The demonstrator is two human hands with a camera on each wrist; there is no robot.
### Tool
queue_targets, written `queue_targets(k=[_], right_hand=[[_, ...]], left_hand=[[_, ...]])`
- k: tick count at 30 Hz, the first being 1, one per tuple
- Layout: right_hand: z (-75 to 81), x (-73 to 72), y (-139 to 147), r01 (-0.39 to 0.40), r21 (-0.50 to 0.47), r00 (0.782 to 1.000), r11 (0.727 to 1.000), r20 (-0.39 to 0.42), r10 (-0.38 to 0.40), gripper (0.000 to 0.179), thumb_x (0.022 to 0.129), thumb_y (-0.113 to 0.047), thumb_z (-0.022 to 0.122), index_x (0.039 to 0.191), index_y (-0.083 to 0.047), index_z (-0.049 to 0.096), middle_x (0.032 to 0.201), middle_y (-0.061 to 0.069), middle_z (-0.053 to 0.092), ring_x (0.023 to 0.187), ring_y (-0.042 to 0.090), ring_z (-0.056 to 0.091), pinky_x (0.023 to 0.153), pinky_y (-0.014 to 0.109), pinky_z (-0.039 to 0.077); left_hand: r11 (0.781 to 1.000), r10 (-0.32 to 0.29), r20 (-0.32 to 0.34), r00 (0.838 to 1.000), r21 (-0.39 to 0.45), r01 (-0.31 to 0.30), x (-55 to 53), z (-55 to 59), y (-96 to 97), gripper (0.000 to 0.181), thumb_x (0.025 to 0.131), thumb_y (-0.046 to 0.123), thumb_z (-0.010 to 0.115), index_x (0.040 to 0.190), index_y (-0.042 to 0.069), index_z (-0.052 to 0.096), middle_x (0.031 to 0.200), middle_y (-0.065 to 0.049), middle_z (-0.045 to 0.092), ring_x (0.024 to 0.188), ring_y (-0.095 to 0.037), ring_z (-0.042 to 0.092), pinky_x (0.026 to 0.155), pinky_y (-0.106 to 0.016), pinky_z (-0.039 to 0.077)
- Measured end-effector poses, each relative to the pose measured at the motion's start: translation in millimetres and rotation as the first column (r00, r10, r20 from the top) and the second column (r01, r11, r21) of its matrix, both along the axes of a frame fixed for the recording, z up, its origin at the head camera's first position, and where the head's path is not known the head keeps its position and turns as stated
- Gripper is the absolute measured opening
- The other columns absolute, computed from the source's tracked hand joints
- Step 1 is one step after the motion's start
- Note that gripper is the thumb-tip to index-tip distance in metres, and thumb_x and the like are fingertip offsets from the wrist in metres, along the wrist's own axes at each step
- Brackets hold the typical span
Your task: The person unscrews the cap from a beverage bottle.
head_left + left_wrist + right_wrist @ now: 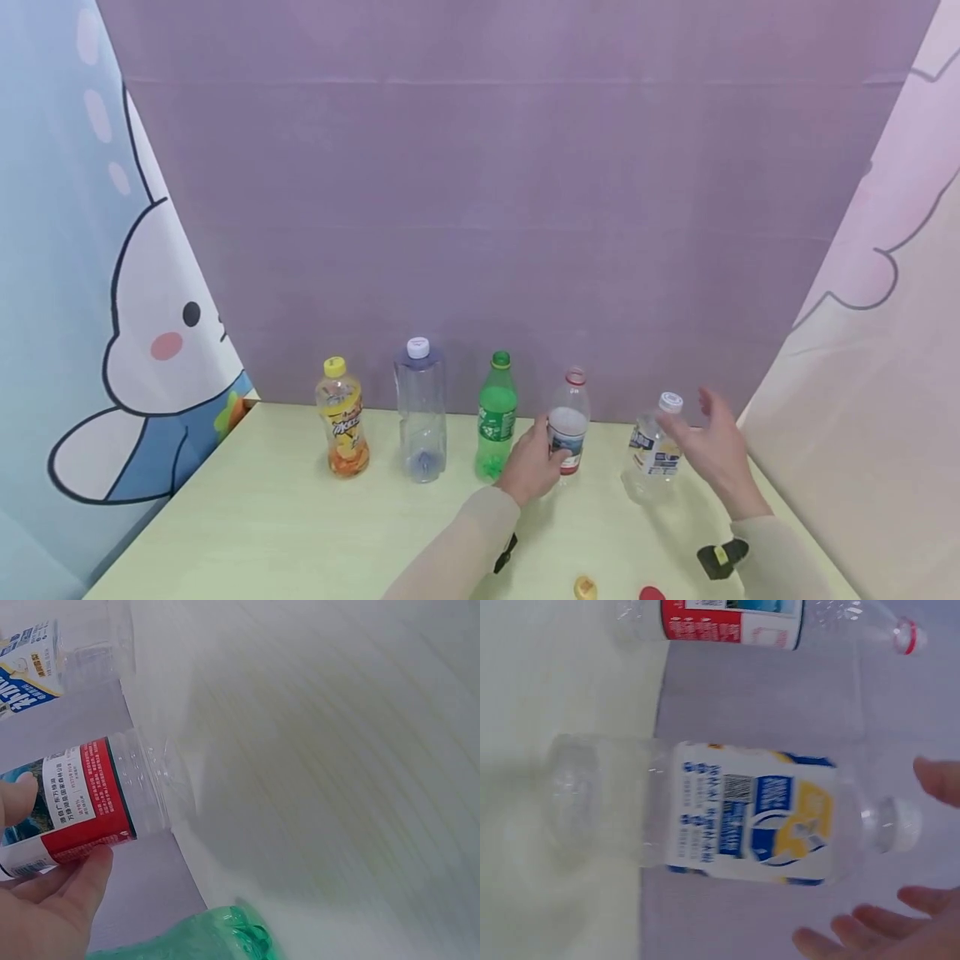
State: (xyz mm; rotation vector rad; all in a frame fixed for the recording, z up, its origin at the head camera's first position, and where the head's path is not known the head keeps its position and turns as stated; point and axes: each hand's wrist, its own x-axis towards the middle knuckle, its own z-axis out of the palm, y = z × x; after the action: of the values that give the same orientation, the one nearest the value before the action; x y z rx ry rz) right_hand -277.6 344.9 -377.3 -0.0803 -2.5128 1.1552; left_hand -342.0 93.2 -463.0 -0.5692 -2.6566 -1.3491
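My left hand (531, 467) grips a clear water bottle (572, 417) around its label, thumb on one side and fingers on the other. This bottle stands upright on the table, with a red ring at its uncapped neck; its red and white label (82, 802) shows in the left wrist view. To the right stands a clear bottle (656, 454) with a white cap (671, 402) and a blue, white and yellow label (754, 814). My right hand (712, 450) is beside that cap, fingers spread and apart from the bottle in the right wrist view.
Left of the held bottle stand a green bottle (497, 417), a tall clear bottle (422, 417) with a white cap, and a yellow-capped bottle (343, 421). A yellow cap (585, 587) and a red cap (652, 593) lie near the table's front edge. A purple curtain (487, 208) hangs behind.
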Motion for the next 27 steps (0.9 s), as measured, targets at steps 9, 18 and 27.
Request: queue_targets(k=[9,18,27], right_hand=[[-28.2,-9.7,9.6,-0.097,-0.062,0.98,0.993,0.166,0.107,0.096,0.097,-0.046,0.067,0.157,0.007,0.016,0.153,0.041,0.025,0.137,0.059,0.032,0.108,0.069,0.033],[-29.3,-13.3,4.8,-0.077,-0.043,0.98,0.996,0.182,0.083,0.099,0.096,-0.052,0.065,0.159,0.004,0.014,0.156,0.039,0.024,0.139,0.058,0.03,0.108,0.069,0.032],[-24.9,-11.8,3.3,-0.067,-0.012,0.98,0.998,0.188,0.068,0.098,0.095,-0.052,0.065,0.158,0.006,0.017,0.154,0.04,0.025,0.137,0.059,0.032,0.107,0.069,0.033]], left_hand=[[0.999,0.041,-0.03,0.999,-0.003,-0.041,1.9,-3.3,5.8,0.059,0.096,0.019,0.071,0.145,0.002,0.041,0.13,-0.015,0.063,0.117,-0.028,0.063,0.098,-0.044,0.052],[0.996,0.084,0.004,0.996,-0.007,-0.084,3.9,-3.6,4.7,0.064,0.096,0.024,0.072,0.148,0.002,0.042,0.132,-0.014,0.061,0.118,-0.029,0.063,0.098,-0.046,0.052],[0.991,0.097,-0.039,0.995,-0.094,-0.1,13.0,0.1,-2.4,0.054,0.093,0.025,0.075,0.133,0.0,0.05,0.115,-0.011,0.066,0.102,-0.024,0.066,0.089,-0.041,0.055]])
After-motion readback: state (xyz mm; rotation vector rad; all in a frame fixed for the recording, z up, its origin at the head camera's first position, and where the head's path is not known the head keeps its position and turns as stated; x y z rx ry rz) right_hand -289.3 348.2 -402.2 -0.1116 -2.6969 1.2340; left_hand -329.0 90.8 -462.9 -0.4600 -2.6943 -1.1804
